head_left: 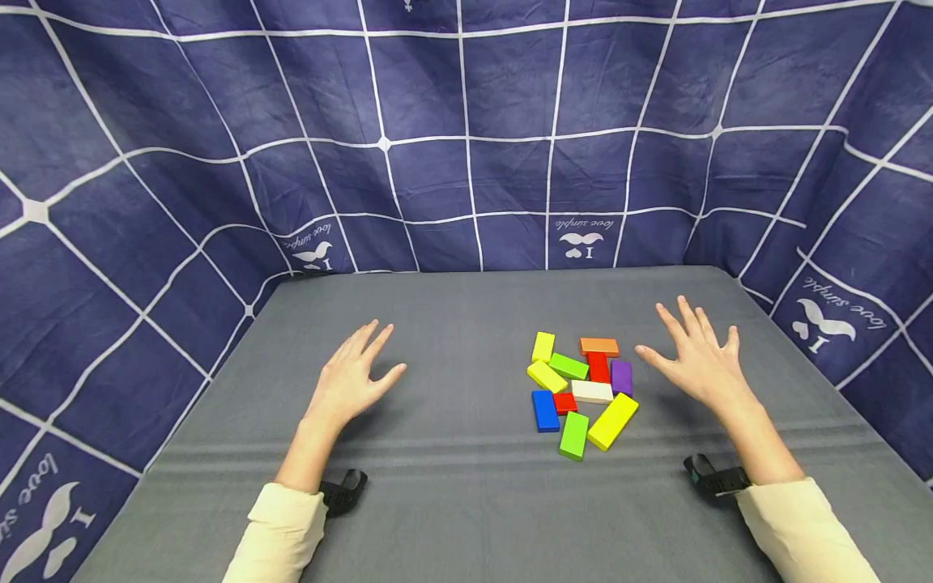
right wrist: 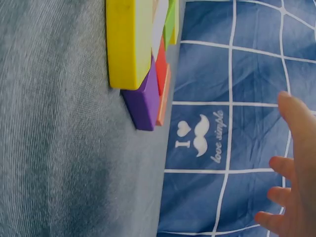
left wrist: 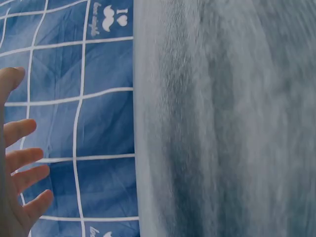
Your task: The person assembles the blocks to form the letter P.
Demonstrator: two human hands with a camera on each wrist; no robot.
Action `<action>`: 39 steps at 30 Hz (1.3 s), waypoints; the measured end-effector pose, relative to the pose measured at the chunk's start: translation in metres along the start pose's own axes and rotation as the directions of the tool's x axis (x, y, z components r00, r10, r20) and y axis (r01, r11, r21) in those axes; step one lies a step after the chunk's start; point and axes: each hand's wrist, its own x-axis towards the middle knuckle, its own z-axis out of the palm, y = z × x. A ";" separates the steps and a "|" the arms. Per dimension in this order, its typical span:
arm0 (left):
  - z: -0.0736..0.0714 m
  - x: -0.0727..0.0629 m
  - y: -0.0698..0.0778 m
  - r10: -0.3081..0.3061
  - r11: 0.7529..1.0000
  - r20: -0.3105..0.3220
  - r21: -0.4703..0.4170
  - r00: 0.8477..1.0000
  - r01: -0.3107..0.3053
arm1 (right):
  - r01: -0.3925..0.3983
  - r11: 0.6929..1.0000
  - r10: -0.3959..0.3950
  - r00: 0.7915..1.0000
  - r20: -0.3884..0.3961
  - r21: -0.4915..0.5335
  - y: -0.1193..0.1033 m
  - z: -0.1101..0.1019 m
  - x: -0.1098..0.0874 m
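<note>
A loose cluster of coloured rectangular blocks lies on the grey table, right of the middle. A purple block (head_left: 622, 377) and an orange block (head_left: 599, 346) lie on its right side, nearest my right hand (head_left: 698, 360). That hand hovers beside them with spread fingers, holding nothing. A large yellow block (head_left: 613, 421), a green block (head_left: 573, 436) and a blue block (head_left: 545, 411) form the near side. Among them are a white block (head_left: 592, 392) and a red block (head_left: 598, 367). Well to the left, my left hand (head_left: 348, 380) hovers over bare cloth, fingers extended and holding nothing.
The grey table cover (head_left: 452, 502) has shallow creases across it. A navy curtain (head_left: 510, 97) with white grid lines hangs behind the table and along both sides. Each wrist wears a black band, including the left band (head_left: 344, 492).
</note>
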 end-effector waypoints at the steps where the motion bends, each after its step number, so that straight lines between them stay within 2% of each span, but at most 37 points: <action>1: 0.000 0.000 0.002 0.008 1.000 -0.007 -0.006 1.000 -0.008 | 0.002 1.000 -0.002 1.000 -0.006 0.003 -0.001 0.000 -0.001; 6: 0.002 0.001 0.013 0.062 0.998 -0.050 -0.021 0.997 -0.064 | 0.017 0.999 -0.016 0.999 -0.028 0.045 -0.005 0.000 -0.003; 11: 0.004 0.002 0.024 0.122 0.992 -0.135 -0.025 0.983 -0.126 | 0.043 0.996 -0.040 0.998 -0.041 0.078 -0.011 0.002 -0.006; 18: 0.012 0.004 0.047 0.162 0.985 -0.209 -0.022 0.965 -0.170 | 0.055 0.993 -0.057 0.998 0.013 0.100 -0.022 0.006 -0.010; 24: 0.022 0.007 0.075 0.259 0.963 -0.249 -0.008 0.933 -0.270 | 0.079 0.992 -0.085 0.995 0.060 0.095 -0.028 0.011 -0.013; 29: 0.031 0.008 0.099 0.369 0.925 -0.273 0.013 0.888 -0.380 | 0.069 0.992 -0.082 0.989 0.121 0.104 -0.031 0.018 -0.013; 33: 0.036 0.007 0.116 0.440 0.893 -0.274 0.034 0.855 -0.448 | 0.091 0.991 -0.106 0.983 0.149 0.101 -0.029 0.024 -0.013; 36: 0.037 0.006 0.130 0.471 0.880 -0.227 0.046 0.852 -0.474 | 0.106 0.989 -0.122 0.980 0.157 0.107 -0.026 0.027 -0.011; 39: 0.037 0.007 0.143 0.495 0.869 -0.151 0.090 0.856 -0.487 | 0.113 0.984 -0.136 0.977 0.165 0.139 -0.023 0.031 -0.009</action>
